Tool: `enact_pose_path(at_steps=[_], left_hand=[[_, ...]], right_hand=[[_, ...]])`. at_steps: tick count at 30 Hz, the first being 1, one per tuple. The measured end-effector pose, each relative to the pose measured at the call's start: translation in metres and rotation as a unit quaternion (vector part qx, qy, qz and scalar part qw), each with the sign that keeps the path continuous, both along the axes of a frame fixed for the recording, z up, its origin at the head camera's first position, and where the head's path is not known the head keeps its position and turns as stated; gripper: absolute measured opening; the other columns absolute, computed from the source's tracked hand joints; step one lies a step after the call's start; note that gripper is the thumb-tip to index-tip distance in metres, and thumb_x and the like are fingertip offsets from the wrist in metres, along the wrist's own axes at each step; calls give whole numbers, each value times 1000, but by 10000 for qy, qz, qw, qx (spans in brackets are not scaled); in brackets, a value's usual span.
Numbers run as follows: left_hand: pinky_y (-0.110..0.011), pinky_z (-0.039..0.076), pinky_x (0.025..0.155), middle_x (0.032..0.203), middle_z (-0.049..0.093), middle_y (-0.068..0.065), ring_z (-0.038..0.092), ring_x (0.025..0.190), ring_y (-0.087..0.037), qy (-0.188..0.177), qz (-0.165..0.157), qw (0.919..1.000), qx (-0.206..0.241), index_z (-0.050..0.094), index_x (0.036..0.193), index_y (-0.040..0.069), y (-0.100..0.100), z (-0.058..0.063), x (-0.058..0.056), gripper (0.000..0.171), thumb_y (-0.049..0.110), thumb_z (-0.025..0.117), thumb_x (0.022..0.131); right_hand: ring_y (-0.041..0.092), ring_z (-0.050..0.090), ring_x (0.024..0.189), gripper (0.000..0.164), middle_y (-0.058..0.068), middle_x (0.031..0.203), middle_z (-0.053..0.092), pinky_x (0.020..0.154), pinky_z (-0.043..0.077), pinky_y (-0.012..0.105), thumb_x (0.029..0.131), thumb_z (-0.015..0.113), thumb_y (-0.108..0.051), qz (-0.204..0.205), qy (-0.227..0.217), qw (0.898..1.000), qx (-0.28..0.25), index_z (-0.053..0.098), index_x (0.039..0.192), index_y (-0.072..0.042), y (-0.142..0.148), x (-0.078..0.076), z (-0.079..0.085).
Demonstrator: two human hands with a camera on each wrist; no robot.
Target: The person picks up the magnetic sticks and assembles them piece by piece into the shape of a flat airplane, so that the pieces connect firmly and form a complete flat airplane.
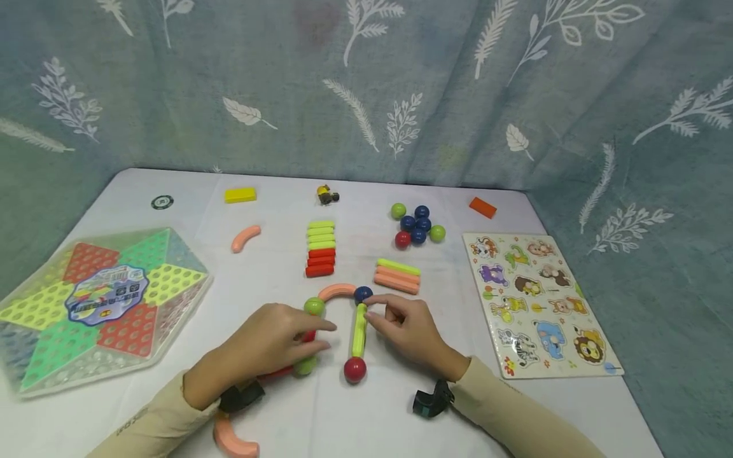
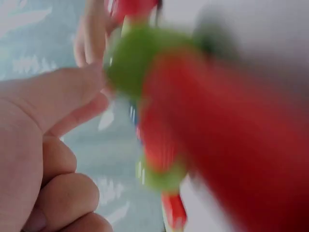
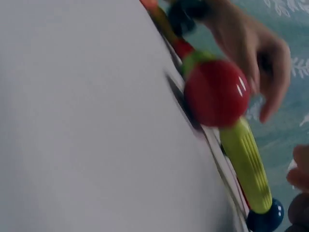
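My left hand (image 1: 277, 337) hovers over a joined chain of toy pieces, thumb and index finger extended with a gap between them, the other fingers curled; it holds nothing. Under and beside it lie green balls (image 1: 314, 306) and red sticks (image 2: 231, 130), partly hidden. From the upper green ball, a curved orange stick (image 1: 336, 291) leads to a blue ball (image 1: 363, 294). A yellow-green ribbed stick (image 1: 359, 331) joins that blue ball to a red ball (image 1: 355, 369). My right hand (image 1: 409, 327) is close beside the blue ball, its fingers loosely bent; whether a fingertip touches is unclear.
Rows of short sticks (image 1: 321, 248) and longer sticks (image 1: 397, 280) lie beyond the hands, with loose balls (image 1: 422, 224) further back. A star-patterned game board (image 1: 172, 318) is at left, an animal puzzle board (image 1: 544, 305) at right. A curved orange piece (image 1: 231, 442) lies near the left forearm.
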State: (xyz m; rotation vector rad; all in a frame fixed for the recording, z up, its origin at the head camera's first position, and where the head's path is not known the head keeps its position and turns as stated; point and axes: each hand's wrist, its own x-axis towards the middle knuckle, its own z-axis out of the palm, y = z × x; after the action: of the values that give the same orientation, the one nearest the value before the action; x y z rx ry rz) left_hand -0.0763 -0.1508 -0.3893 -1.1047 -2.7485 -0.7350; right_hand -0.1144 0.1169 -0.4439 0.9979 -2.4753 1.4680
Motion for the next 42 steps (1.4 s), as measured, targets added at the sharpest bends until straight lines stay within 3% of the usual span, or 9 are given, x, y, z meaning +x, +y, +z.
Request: enact_pose_path(at_steps=[3,6,7,11,16,21,32,42], left_hand=[[-21,30,45,53,40,21,35,47,-1,-131,737,9970,-182,73,101,28,-15,10,-16,23,36,74,79],[-24,27,46,50,34,14,32,47,-5,95,1197,9923,-305,73,99,27,-32,13,-38,22,33,76,78],[-25,34,52,50,35,13,32,46,-5,221,1243,9915,-318,73,98,25,-37,12,-46,22,31,76,78],[-27,33,54,50,35,12,30,44,-6,682,1244,9897,-189,73,96,22,-51,3,-79,19,28,76,78],[-25,24,45,51,33,10,27,45,-7,297,1121,9928,-286,72,96,25,-54,-16,-103,19,34,75,79],[-27,26,46,54,36,9,32,48,-9,20,1145,9927,-371,71,96,26,-48,-24,-106,24,39,76,77],[-27,28,47,54,40,9,37,50,-10,20,1129,9925,-458,71,92,22,-33,-21,-103,26,38,79,74],[-28,30,46,54,43,8,39,50,-11,-50,1436,9875,-643,71,90,18,-28,-21,-99,23,35,77,76]], right_hand=[[4,34,48,19,-7,54,38,45,26,16,85,70,-20,629,92,9979,-112,68,103,-13,1,24,19],[2,32,48,20,-4,53,37,47,24,13,81,73,-12,1024,53,9947,-74,68,100,-9,1,46,33],[1,31,48,21,-5,52,37,47,23,11,81,74,-13,1049,2,9945,-59,68,100,-9,2,50,33],[-3,28,48,25,-9,53,35,44,23,14,80,75,-23,877,-190,9960,-8,68,103,-16,2,56,13],[-4,31,50,30,-14,55,34,46,25,14,80,74,-35,804,-112,9961,353,66,107,-26,-2,57,0],[-4,32,51,29,-15,57,35,45,26,13,80,73,-37,864,-15,9950,498,65,107,-28,-2,58,1],[-4,31,48,26,-14,56,34,44,25,15,83,71,-32,1046,-211,9933,443,64,108,-26,4,57,4],[-4,30,49,28,-14,55,33,44,24,14,82,72,-32,1049,-90,9935,432,64,108,-27,5,56,3]])
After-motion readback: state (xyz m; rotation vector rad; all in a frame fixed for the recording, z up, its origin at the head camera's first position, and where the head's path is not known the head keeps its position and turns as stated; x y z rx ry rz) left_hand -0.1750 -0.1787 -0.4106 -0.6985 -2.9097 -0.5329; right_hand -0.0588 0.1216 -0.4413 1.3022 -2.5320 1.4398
